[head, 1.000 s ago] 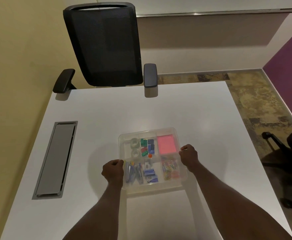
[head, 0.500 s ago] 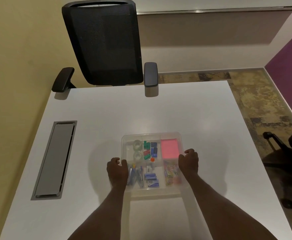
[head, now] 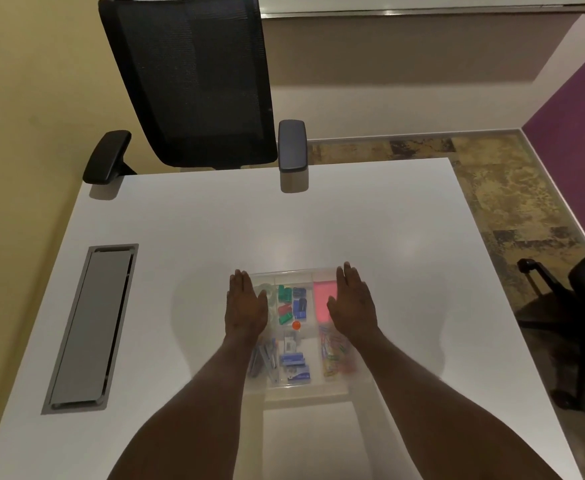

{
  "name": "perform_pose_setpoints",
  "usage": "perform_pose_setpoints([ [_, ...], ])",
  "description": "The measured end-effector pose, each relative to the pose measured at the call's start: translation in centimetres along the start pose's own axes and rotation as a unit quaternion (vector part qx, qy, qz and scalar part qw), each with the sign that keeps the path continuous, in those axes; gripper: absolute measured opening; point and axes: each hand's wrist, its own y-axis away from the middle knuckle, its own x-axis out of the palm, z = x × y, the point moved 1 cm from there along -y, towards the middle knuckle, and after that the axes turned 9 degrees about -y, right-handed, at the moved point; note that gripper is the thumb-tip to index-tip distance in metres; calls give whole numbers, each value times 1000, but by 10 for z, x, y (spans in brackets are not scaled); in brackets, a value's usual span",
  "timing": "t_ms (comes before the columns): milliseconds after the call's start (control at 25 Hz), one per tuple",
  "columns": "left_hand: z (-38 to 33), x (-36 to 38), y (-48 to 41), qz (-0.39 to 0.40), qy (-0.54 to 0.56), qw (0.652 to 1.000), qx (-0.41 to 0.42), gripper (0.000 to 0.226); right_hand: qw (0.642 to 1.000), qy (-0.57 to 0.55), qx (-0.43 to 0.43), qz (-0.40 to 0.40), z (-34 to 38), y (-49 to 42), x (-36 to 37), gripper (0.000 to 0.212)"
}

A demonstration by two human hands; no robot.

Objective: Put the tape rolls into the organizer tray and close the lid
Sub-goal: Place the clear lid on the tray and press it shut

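Flat hands (head: 299, 306) on organizer tray (head: 298, 384)

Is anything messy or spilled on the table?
Nothing stands out. The clear organizer tray sits square on the white table, its small things inside. The left hand and right hand lie flat on top.

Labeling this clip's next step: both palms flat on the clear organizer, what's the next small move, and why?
Probably press down evenly to seat the lid: left hand and right hand lie flat, fingers extended, on the clear plastic organizer tray, its contents already inside. Whether it has latched cannot be told.
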Motion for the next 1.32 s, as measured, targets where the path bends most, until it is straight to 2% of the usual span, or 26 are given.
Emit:
perform_pose_setpoints([
  [320, 3, -13, -11, 42, -93, 995, 9, 77, 1000, 19, 9, -5, 0, -4, 6, 68],
  [560, -1, -13, -8, 60, -121, 991, 12, 85, 999, 42, 17, 25, -1, -6, 7, 69],
  [680, -10, -13, -8, 72, -121, 990, 21, 80, 998, 55, 29, 32, 4, -9, 6, 69],
  [800, -14, -2, -1, 70, -169, 982, 51, 77, 998, 49, 24, 28, 1, -7, 10, 70],
  [1000, -27, -17, -16, 124, -237, 963, 30, 91, 998, 53, 6, 34, -5, -4, 9, 72],
  [1080, -38, -20, -18, 110, -253, 959, 69, 91, 998, 54, 9, 37, -3, -4, 8, 71],
  [1200, -58, -2, -1, 101, -247, 945, 190, 92, 998, 54, 1, 38, -4, -2, 7, 71],
  [1320, -75, 18, 10, 145, -242, 942, 183, 104, 998, 39, -8, 46, -8, 2, 8, 72],
])
